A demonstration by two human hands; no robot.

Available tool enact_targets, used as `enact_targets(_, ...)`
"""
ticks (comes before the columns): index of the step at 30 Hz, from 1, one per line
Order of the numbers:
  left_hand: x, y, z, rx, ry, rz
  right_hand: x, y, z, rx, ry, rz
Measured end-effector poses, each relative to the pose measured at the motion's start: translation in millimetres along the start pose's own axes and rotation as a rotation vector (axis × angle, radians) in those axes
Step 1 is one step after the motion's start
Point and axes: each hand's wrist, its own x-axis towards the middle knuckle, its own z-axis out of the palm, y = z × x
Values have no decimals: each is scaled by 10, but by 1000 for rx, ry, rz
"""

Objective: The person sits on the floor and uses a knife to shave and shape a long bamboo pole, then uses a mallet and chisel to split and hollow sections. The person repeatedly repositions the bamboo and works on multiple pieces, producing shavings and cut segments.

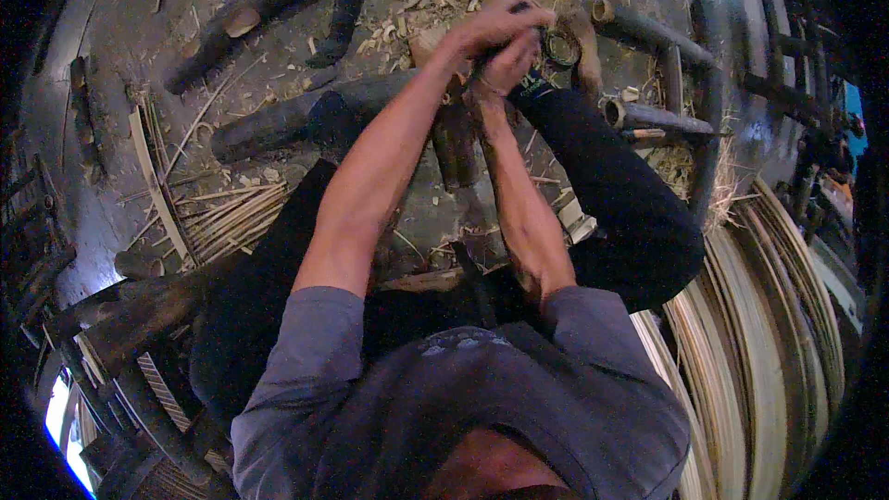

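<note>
My left hand [500,26] is curled closed at the upper middle of the head view, with a small dark bit showing at its knuckles. Just below it, and touching or nearly so, my right hand [509,67] is also closed, its fingers bent upward. Both are somewhat blurred, and what they grip is too hidden to name. Right beside the hands is a round, hollow ring-shaped end [559,48], possibly of cut bamboo. Under my wrists a brown, log-like piece [454,150] lies between my forearms.
Pale wood chips [398,32] litter the floor. Dark logs [264,14] lie at the far left, with a bundle of thin strips [236,218] nearer. Bamboo poles [653,118] form a frame at the right. Long pale slats [741,333] are stacked by my right side.
</note>
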Motion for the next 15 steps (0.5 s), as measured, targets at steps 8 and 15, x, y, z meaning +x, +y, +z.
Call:
enact_targets(8,-747,92,-773,-201,781,-168,-49,480,740,-268,-811,204)
enact_targets(15,-1431,-627,-417,-619,1659,193,-531,-21,649,-545,-1552,208)
